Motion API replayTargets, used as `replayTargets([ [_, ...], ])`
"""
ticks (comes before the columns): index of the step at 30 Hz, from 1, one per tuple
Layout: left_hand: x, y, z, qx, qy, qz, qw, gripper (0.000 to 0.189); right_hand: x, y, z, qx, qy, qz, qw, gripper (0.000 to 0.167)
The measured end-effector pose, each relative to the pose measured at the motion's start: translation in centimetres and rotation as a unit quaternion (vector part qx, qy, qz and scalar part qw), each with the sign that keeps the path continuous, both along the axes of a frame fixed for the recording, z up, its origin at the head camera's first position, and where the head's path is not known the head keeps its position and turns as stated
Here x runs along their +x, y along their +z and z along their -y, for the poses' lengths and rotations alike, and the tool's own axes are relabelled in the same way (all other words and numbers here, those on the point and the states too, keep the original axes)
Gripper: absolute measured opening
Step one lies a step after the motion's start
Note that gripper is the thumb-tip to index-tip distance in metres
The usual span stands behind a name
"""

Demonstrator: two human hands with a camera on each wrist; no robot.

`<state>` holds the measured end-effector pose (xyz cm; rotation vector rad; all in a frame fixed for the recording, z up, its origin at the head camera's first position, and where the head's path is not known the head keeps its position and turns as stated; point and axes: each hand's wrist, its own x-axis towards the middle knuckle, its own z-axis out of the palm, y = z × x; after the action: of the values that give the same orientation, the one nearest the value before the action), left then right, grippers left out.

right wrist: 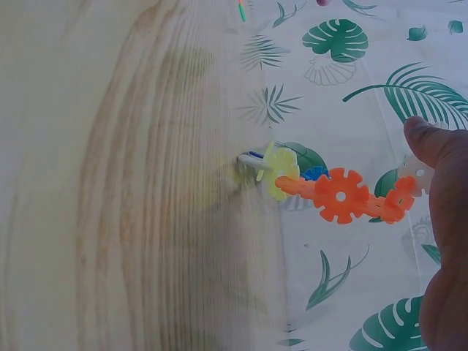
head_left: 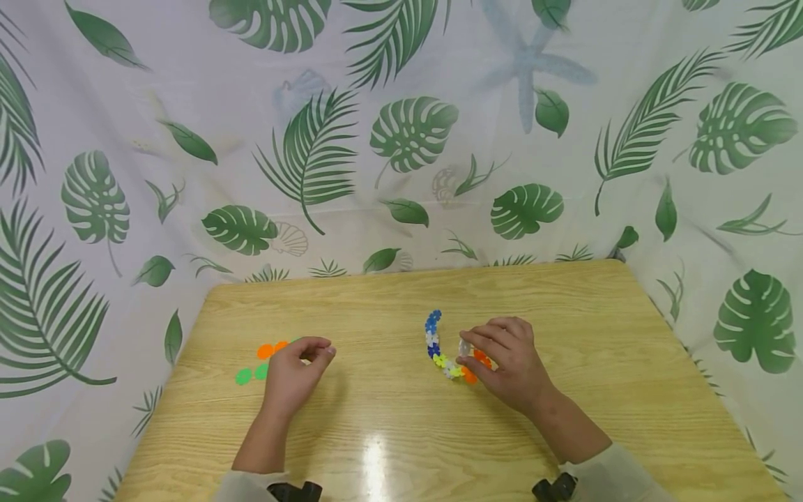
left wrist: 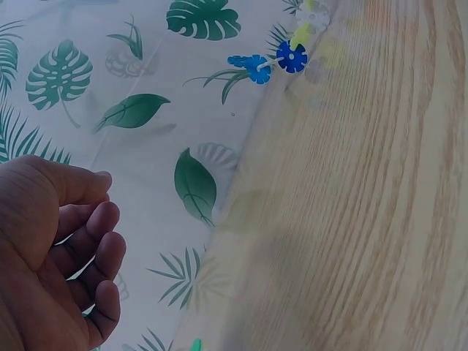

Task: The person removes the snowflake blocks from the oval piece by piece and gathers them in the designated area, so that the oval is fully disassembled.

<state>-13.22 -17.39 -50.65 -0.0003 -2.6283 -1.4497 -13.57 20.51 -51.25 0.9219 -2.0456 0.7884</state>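
My right hand [head_left: 511, 359] pinches a whitish see-through snowflake disc [head_left: 464, 347] between thumb and fingers. In the right wrist view that disc [right wrist: 417, 174] meets the orange end of a curved chain of interlocked snowflake discs [head_left: 434, 350]. Blue, white, dark blue, yellow and orange discs make up the chain, and part of its orange end [head_left: 482, 358] is behind the right fingers. My left hand [head_left: 293, 376] hovers over the table's left part, fingers loosely curled with nothing between them. In the left wrist view, the left hand [left wrist: 69, 252] shows its curled fingers and bare palm.
Loose orange discs [head_left: 266, 351] and green discs [head_left: 243, 376] lie on the wooden table [head_left: 389, 404], partly covered by the left hand. A leaf-print cloth [head_left: 401, 209] hangs along the table's back and sides.
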Motion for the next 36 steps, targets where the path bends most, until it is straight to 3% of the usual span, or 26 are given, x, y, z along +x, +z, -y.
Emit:
replayTargets([
  [12,-0.1,0.1,-0.9,0.009,-0.006,-0.001,0.9999,0.012,0.1,0.1,0.1,0.001,0.002,0.004,1.0000,0.042],
  [36,-0.3,0.7,-2.8,0.013,-0.047,-0.018,0.9986,0.009,0.0,0.2,0.3,0.001,0.007,-0.001,1.0000,0.041],
])
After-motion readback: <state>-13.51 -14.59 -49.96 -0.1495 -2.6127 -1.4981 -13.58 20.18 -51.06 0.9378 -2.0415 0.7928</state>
